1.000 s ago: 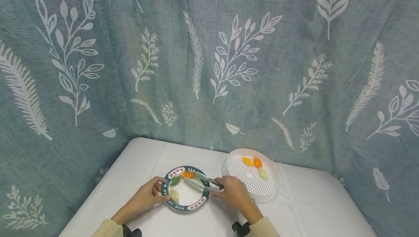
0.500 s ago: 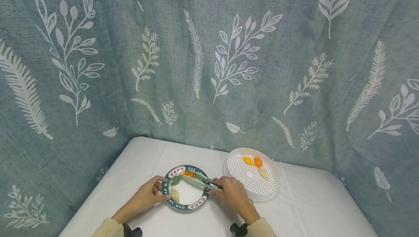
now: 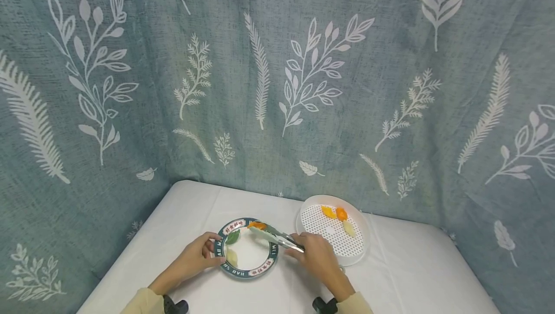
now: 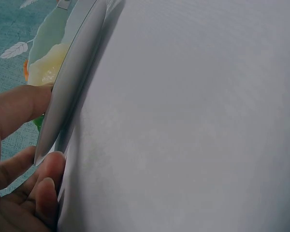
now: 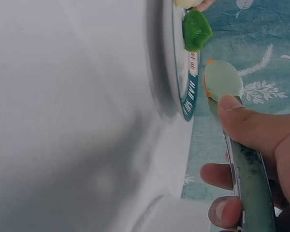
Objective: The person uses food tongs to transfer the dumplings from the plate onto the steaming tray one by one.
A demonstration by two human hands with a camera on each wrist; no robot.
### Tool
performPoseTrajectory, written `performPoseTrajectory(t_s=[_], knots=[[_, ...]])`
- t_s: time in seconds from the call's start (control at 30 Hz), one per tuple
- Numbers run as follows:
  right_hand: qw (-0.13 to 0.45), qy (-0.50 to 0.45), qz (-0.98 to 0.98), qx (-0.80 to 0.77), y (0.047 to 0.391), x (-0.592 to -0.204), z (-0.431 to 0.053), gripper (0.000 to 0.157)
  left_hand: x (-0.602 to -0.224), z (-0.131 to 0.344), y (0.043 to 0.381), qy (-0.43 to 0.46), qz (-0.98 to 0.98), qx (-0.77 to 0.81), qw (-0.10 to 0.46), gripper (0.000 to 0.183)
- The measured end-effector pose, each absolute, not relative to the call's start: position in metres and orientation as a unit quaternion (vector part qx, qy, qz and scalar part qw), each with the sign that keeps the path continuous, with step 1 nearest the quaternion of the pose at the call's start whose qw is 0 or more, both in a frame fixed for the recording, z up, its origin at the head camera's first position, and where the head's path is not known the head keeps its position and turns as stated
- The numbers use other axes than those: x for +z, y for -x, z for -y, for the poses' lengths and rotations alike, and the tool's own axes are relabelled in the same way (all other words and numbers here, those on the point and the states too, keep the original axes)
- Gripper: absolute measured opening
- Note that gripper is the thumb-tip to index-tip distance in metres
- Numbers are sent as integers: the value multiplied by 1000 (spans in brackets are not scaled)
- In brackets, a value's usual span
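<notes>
The slim tongs (image 3: 282, 240) I hold are shiny metal along the arms, with flat, rounded, pale-green tips, and between those tips sits a small, bright-orange, irregular piece (image 3: 256, 225). The round white plate (image 3: 253, 256) has a smooth centre and a dark-green rim band printed with white lettering and red characters. On it lie a glossy, curled green piece (image 3: 232, 237) and a lumpy, pale-yellow, slightly translucent piece (image 3: 231, 258), both towards its left side. The bench (image 3: 403, 275) wears a smooth white cloth, and a blue-green curtain (image 3: 243, 87) with white leaf prints hangs behind it. Near the bench's far edge stands a round white strainer (image 3: 320, 232) with a perforated floor, holding a flat yellow piece (image 3: 328, 213), a rounded orange lump (image 3: 341, 214) and a pale-yellow chunk (image 3: 349, 228). My right hand (image 3: 318, 256) covers part of its near left wall, and a tong tip partly hides the orange piece. The plate lies nearer the bench's left edge than its right; my left hand (image 3: 195, 259) grips its left rim, thumb on top. My right hand is closed round the tongs, the orange piece ahead and to its left, over the plate's far rim.
</notes>
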State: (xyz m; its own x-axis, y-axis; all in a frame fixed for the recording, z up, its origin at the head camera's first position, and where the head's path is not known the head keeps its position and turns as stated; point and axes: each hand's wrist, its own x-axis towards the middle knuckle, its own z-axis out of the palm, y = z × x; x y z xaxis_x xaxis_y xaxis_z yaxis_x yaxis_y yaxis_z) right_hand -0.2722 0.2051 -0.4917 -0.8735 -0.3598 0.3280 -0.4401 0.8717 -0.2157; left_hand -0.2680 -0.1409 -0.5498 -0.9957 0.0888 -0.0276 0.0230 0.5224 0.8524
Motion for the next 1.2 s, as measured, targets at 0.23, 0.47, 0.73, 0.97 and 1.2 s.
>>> performPoseTrajectory(t_s=[0.23, 0.47, 0.73, 0.97, 1.2], knots=[[160, -183, 957, 157, 265, -481, -220, 43, -548, 141, 266, -31, -873, 486, 32, 67], [161, -146, 963, 162, 262, -478, -240, 46, -544, 140, 263, -36, -872, 487, 30, 66], [163, -121, 965, 168, 257, -473, -264, 48, -544, 139, 263, -36, -872, 488, 33, 66], [169, -102, 967, 162, 255, -473, -285, 48, -543, 138, 263, -33, -876, 480, 28, 66], [160, -70, 970, 166, 255, -472, -307, 51, -545, 138, 264, -34, -877, 478, 29, 66]])
